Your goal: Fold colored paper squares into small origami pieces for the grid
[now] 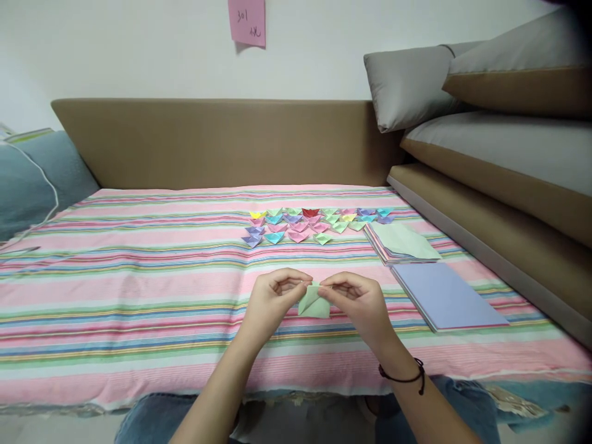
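Note:
Between my two hands is a small folded piece of light green paper [315,306], held just above the striped cloth. My left hand [277,297] pinches its upper left edge between thumb and fingertips. At the upper right edge, the thumb and fingers of my right hand [357,298] grip the same paper. A diagonal fold line runs across its face, and its far side is hidden. Beyond my hands, several small folded paper boats [298,236] in pink, purple, blue, green, yellow and red stand in rows.
A pink striped cloth [139,290] covers the surface. To the right lie a stack of pale green paper sheets [407,240] and a stack topped with lavender paper [451,296]. Grey and brown cushions [509,148] pile along the right side. A white cable [50,185] runs at the left.

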Motion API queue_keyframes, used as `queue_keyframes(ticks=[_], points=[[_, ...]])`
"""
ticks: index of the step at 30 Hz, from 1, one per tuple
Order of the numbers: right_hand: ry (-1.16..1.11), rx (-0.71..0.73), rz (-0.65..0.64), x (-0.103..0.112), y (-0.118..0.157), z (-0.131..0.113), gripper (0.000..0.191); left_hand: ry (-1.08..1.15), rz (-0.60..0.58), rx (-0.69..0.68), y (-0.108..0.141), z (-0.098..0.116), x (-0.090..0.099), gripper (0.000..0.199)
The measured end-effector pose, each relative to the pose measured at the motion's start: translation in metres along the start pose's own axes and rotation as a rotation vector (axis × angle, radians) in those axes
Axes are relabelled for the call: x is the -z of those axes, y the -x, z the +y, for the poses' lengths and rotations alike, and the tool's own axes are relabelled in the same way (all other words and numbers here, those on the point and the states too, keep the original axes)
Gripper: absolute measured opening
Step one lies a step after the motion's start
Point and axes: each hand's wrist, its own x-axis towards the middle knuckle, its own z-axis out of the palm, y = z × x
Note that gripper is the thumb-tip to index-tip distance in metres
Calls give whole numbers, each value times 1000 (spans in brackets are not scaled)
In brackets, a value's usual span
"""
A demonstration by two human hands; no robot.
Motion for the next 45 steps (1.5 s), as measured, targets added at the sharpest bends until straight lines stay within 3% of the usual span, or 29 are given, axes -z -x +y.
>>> queue_keyframes(ticks=[11, 17, 26, 32, 39, 45], points=[[29, -31, 52, 1, -1, 2, 19, -36, -106, 31, -2, -3, 3, 19], [39, -1, 64, 1, -1, 2, 16, 60, -72, 57, 0, -3, -1, 18], [40, 28, 95, 0, 0, 2, 14, -41, -86, 48, 1, 1, -6, 20], [30, 44, 72, -2, 0, 2, 13, 24, 0, 97, 1, -4, -9, 18], [-233, -154, 19, 1, -1, 2, 35, 102, 74, 138, 0, -4, -6, 16], [-256, -142, 59, 1, 0, 2, 31, 94, 29, 96, -1, -3, -5, 19]])
